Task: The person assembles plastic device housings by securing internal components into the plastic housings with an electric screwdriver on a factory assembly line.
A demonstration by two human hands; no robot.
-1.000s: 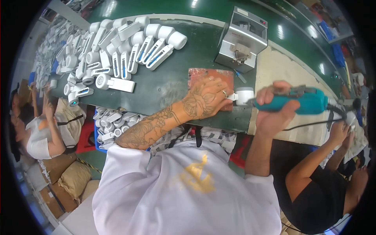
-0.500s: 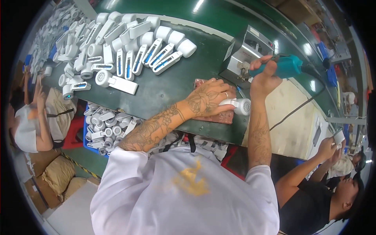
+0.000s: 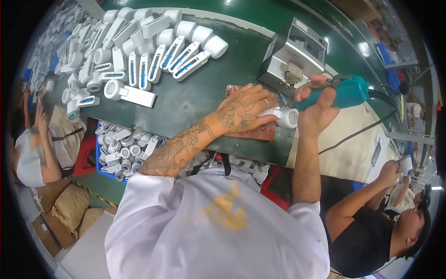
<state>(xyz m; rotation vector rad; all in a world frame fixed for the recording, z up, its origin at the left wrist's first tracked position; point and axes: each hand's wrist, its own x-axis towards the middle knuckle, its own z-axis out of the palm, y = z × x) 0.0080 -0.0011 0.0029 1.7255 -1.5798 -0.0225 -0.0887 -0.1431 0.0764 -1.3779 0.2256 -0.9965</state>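
Note:
My left hand point(image 3: 242, 109) presses down over a white hair dryer point(image 3: 289, 118), its handle under my fingers and its round grille head jutting out to the right. Beneath them is a reddish-brown pad point(image 3: 253, 134) on the dark green bench. A teal electric screwdriver point(image 3: 350, 91) with a black cord is gripped in my right hand point(image 3: 317, 104), raised just right of the dryer's head. The driver lies nearly level, and its tip is hidden by my fingers. Close behind it stands a metal box-shaped screw feeder point(image 3: 295, 56).
Many white hair dryers point(image 3: 134, 95), some with open handles showing blue wires, cover the bench's left side. A blue crate point(image 3: 106, 174) of white parts sits below the bench edge. One co-worker point(image 3: 367, 237) is at right, another point(image 3: 37, 153) at left. A pale board point(image 3: 348, 149) lies right.
My right hand has brought the screwdriver nearer, away from the screw feeder. My left hand stays on the dryer. The whole view has shifted slightly.

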